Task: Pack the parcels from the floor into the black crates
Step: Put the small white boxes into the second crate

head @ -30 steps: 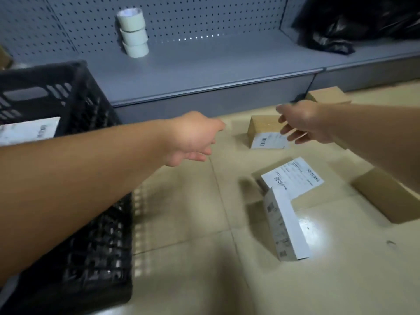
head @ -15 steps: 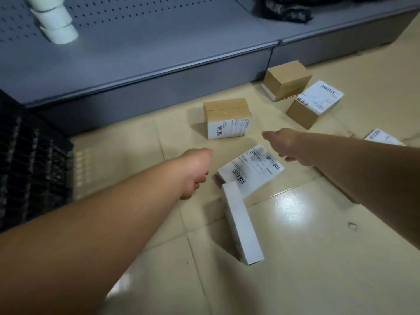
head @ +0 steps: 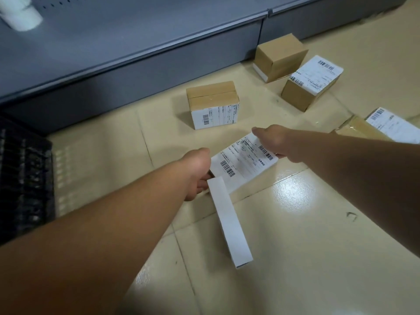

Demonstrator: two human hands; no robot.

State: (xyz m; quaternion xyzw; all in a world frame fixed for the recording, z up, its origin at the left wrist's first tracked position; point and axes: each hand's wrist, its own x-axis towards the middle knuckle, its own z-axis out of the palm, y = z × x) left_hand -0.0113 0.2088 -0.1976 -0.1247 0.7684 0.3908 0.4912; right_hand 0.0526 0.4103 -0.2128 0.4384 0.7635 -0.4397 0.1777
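A flat parcel with a white barcode label on top lies on the tiled floor at mid-frame. My left hand is at its left edge with curled fingers on the side. My right hand holds its right edge, thumb along the far corner, fingers hidden underneath. A narrow white box stands on edge just in front, touching the parcel's near corner. Part of the black crate shows at the left edge.
A brown box with a label on its front sits beyond the parcel. Two more brown boxes lie near the grey shelf base. Another labelled parcel is at the right edge. Tape rolls stand on the shelf.
Both hands have moved down and inward from above the floor onto the labelled flat parcel's two sides. The view has tilted down and right, so the crate slid toward the left edge.
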